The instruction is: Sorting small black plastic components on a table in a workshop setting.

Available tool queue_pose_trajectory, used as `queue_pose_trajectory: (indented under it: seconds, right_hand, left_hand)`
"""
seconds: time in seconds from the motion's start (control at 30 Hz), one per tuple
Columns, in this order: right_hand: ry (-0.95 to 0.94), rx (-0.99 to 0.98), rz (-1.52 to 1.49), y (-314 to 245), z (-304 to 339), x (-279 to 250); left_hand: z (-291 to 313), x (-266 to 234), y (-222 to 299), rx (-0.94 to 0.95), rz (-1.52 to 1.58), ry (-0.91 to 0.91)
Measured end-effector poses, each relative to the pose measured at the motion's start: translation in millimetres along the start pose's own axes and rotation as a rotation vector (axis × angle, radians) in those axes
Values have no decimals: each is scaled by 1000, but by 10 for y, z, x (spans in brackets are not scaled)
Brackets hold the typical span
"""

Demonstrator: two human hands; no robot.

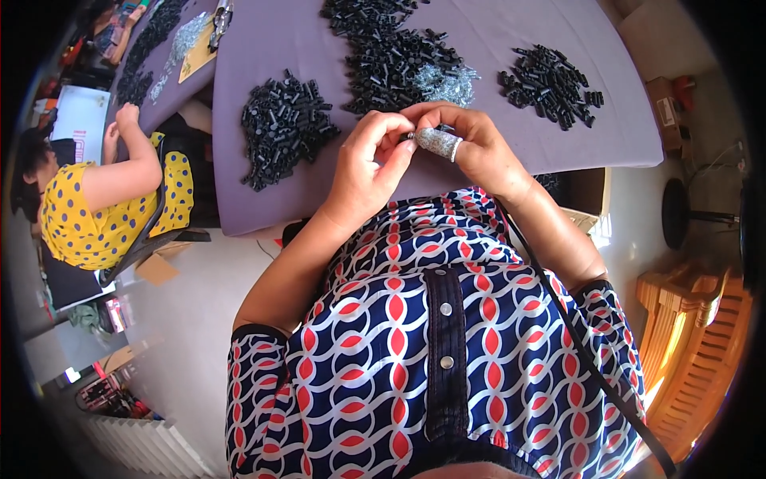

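My left hand [369,164] pinches a small black cylindrical part [405,137] between thumb and fingertips, just over the table's near edge. My right hand [483,152] meets it there with its fingers closed. A grey-silver cover [437,143] with a white band wraps its thumb, and the tip touches the black part. A tiny shiny bit shows where the fingertips meet; its kind is too small to tell. Beyond my hands lies a large heap of black cylindrical parts [383,68], with a small pile of clear, silvery pieces [448,85] at its near right side.
Smaller heaps of black parts lie to the left [283,128] and right [552,86] on the purple-grey cloth [479,24]. An open cardboard box [591,199] sits below the right edge. Another person in yellow [96,207] works at a table on the left. Wooden furniture [694,335] stands right.
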State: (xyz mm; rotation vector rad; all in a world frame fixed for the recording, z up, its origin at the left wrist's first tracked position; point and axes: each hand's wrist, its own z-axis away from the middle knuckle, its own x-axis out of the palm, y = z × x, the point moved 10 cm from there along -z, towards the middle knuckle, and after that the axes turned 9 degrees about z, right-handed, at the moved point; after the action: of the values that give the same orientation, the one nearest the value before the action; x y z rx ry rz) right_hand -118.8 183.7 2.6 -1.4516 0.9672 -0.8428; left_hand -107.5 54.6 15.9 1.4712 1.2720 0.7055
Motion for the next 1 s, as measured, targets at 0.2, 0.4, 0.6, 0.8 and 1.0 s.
queue_pose_trajectory:
  seconds: [0.2,0.4,0.6,0.8,1.0]
  right_hand:
    - [8,-2,46,35,14,-25]
    - [88,-69,309,-146,73,-43]
    - [171,-451,882,-509,149,43]
    - [149,-411,902,-408,130,54]
    - [160,-365,750,-381,121,-22]
  left_hand:
    - [-10,-33,231,182,-120,33]
    - [-30,-28,186,106,-143,25]
    - [-48,4,13,-12,-124,-28]
    - [-50,24,-7,26,-195,-55]
    - [-75,13,152,84,-269,-39]
